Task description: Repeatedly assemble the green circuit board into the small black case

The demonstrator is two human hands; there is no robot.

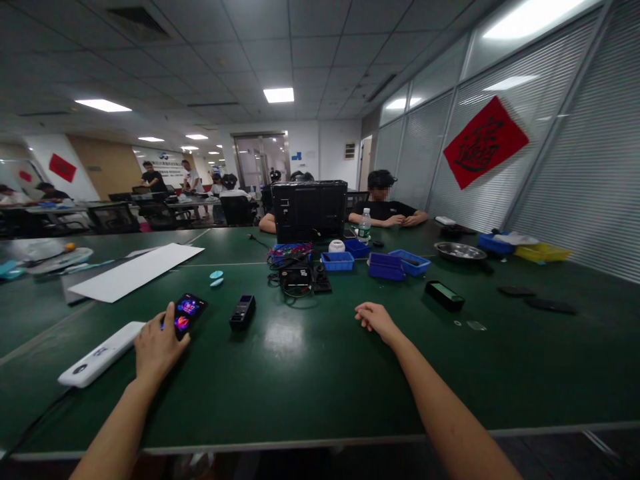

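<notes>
My left hand [160,347] is closed around the lower left edge of a smartphone [190,309] with a lit, colourful screen. A white power strip [103,353] lies just beside that hand, partly behind it. Between my two hands sits a small black handheld device [243,312] with a screen and buttons. My right hand [376,321] rests on the green table with its fingers curled in, and nothing shows in them. Farther right is a black device with a greenish screen [445,295].
A black monitor-like case [310,212] stands mid-table, with tangled cables and a black box [295,277] before it. Blue trays [387,266], a water bottle [365,225] and a metal bowl [460,252] lie to the right. A white board [140,270] is at left. A person [387,210] sits opposite.
</notes>
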